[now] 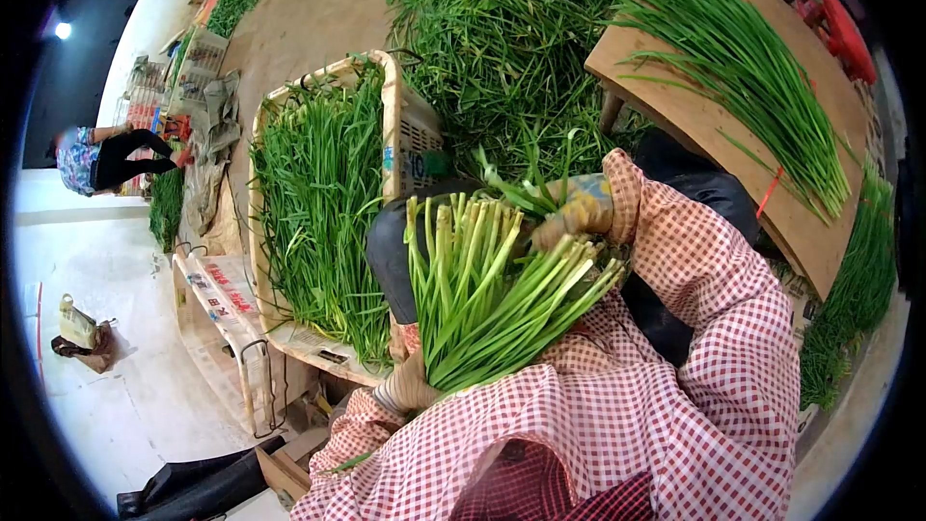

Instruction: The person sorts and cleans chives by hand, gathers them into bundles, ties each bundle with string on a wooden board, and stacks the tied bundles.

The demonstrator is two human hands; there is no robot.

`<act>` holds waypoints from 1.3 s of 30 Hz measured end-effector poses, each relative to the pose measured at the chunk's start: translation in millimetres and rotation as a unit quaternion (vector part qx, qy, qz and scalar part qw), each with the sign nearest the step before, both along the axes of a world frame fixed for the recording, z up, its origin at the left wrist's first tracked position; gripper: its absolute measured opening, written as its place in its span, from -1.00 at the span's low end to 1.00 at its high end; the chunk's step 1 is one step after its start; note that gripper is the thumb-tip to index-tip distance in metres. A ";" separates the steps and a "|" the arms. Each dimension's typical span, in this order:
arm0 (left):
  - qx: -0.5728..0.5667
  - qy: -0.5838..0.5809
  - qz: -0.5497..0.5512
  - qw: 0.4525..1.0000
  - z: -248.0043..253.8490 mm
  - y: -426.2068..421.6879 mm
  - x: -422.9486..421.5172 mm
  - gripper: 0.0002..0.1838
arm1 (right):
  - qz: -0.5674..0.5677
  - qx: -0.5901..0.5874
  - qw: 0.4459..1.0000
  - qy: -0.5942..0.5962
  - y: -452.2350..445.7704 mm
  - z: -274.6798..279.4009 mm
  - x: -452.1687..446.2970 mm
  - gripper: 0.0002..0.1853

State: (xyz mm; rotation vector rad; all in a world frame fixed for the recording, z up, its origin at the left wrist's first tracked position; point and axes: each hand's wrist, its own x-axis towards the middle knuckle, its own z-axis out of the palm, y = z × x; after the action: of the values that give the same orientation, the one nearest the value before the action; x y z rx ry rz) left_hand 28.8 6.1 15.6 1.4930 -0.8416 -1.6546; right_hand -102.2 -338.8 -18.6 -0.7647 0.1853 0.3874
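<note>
A thick bunch of Chinese chives (482, 299) lies across my lap, its pale cut ends pointing up and to the right. My left hand (407, 386), in a light glove, is closed round the leafy lower end of the bunch; its fingers are largely hidden behind the leaves. Just beyond the stem ends, my right hand (577, 214) wears a dirty yellow-and-grey glove. Its fingers are curled round a few loose chive leaves (521, 191) that stick out to the left.
A white plastic crate (394, 125) full of chives stands to the left, beside another crate (227, 304). Loose greens (511, 39) are heaped on the floor ahead. On the right, a wooden board (637, 92) carries chives and a red tie (769, 191). A person (96, 159) bends over far left.
</note>
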 end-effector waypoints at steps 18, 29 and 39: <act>0.005 0.053 0.055 0.997 -11.6 -7.8 -10.4 -0.17 | -0.198 -0.236 0.937 0.164 -4.5 -17.6 14.0 -0.55; 0.026 0.091 0.089 0.992 -26.6 -16.4 -7.5 -0.18 | 0.195 -0.470 0.860 -0.023 -59.3 5.1 83.1 -0.38; 0.052 0.118 0.099 0.987 -31.6 -22.7 -3.3 -0.20 | 0.078 -0.505 0.857 -0.064 -9.0 -101.5 34.1 -0.74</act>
State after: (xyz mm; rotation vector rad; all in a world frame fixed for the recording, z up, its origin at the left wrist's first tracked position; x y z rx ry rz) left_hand 25.5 -16.6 -16.0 1.3681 -0.4690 -1.7038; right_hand -68.0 -347.8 -120.1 -1.8547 0.1981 0.3789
